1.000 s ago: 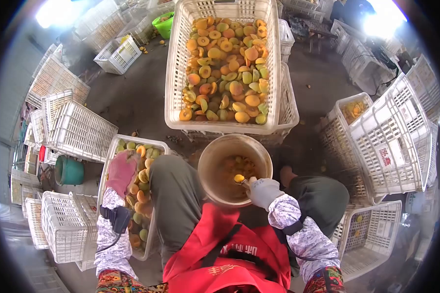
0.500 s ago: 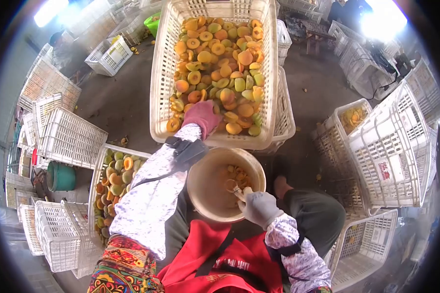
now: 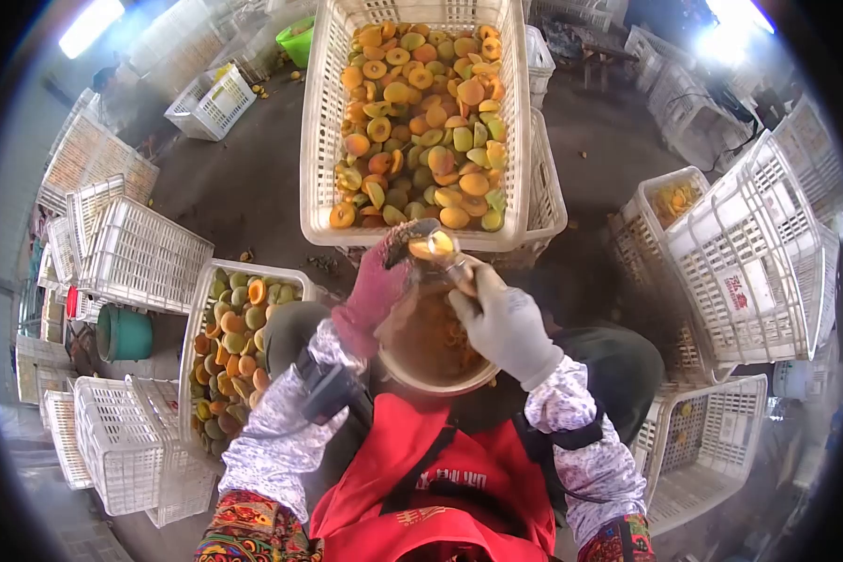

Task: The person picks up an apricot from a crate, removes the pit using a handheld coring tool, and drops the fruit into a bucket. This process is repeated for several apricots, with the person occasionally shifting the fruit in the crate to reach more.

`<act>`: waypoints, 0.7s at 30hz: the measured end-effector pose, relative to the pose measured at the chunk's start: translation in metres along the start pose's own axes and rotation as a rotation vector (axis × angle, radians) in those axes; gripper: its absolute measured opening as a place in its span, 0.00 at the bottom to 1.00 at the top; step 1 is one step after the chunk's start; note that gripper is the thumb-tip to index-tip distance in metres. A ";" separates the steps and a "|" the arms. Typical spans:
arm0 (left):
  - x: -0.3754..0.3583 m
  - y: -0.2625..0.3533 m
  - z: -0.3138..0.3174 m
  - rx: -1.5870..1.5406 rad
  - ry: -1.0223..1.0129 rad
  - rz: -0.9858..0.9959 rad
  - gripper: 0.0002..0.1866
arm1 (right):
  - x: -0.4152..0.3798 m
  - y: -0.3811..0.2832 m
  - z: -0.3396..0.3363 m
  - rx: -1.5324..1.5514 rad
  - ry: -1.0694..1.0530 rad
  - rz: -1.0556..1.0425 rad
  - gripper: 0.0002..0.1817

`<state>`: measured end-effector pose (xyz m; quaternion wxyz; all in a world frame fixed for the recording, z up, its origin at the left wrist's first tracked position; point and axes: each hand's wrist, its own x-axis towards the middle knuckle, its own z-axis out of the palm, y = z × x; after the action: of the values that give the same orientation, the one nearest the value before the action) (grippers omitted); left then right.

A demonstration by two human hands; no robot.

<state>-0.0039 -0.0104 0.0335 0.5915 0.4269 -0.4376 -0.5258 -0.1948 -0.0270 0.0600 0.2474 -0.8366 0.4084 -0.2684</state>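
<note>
My left hand (image 3: 381,281), in a dark pink glove, holds a peach half (image 3: 431,246) above the bucket. My right hand (image 3: 506,323), in a pale grey glove, grips a small metal ring-ended tool (image 3: 460,272) by its handle, its ring against the fruit. Beneath both hands stands a round pale bucket (image 3: 440,387) with some orange pieces inside. Just beyond it, a white crate (image 3: 317,178) is full of cut orange and green fruit halves (image 3: 426,122).
At the left, another white crate (image 3: 188,361) holds fruit. Stacked white crates (image 3: 740,281) rise at the right and more (image 3: 145,253) at the left, near a green bucket (image 3: 124,333). A person (image 3: 122,98) is at the far left.
My left hand has come back from the fruit crate with a peach half. My right hand has lifted the tool out of the bucket to meet it. The view has shifted slightly.
</note>
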 end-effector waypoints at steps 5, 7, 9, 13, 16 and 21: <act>-0.043 0.021 0.018 -0.835 0.087 -0.170 0.25 | -0.028 -0.002 0.010 -0.145 -0.081 -0.022 0.19; -0.039 0.017 0.020 -0.767 0.297 -0.258 0.18 | -0.031 -0.005 0.008 -0.141 -0.190 0.076 0.20; -0.040 -0.060 -0.029 -0.974 0.174 -0.441 0.15 | -0.034 -0.001 0.013 -0.174 -0.229 0.095 0.20; -0.043 -0.040 -0.011 -0.990 0.100 -0.461 0.20 | -0.030 0.003 0.023 -0.113 -0.176 0.096 0.20; -0.036 -0.055 -0.014 -0.588 0.040 -0.316 0.20 | -0.028 0.003 0.026 -0.092 -0.164 0.117 0.19; -0.033 -0.076 -0.021 -0.200 -0.040 -0.153 0.23 | -0.026 -0.003 0.029 -0.120 -0.205 0.153 0.17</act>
<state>-0.0050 0.0174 -0.0477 0.5806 0.3874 -0.3607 -0.6187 -0.1880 0.0017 0.0339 0.2572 -0.8393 0.4590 -0.1368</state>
